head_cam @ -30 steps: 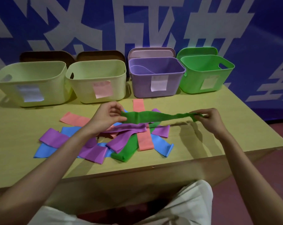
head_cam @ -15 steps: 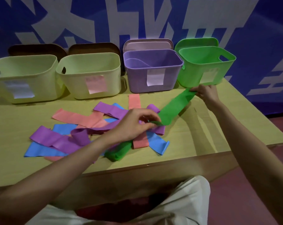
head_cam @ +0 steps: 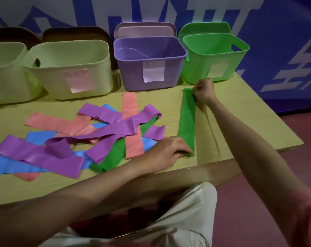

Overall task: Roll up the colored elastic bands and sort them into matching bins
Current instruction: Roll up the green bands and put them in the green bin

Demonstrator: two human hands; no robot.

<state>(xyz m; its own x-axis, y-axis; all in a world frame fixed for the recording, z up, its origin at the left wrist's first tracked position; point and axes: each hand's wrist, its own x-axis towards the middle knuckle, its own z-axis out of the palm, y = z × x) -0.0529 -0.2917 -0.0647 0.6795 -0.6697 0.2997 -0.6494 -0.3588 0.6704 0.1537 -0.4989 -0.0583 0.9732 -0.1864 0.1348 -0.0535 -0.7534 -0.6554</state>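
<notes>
I hold the green band (head_cam: 187, 122) flat and straight on the counter (head_cam: 240, 113), right of centre: my left hand (head_cam: 169, 151) pins its near end, my right hand (head_cam: 203, 91) pinches the far end, so it can roll evenly. The green bin (head_cam: 213, 56) waits just beyond, upper right. Other bands lie heaped at left; a blue lettered wall (head_cam: 285, 32) stands behind.

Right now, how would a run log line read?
green band flat on table | left hand holds near end | right hand pinches far end
</notes>
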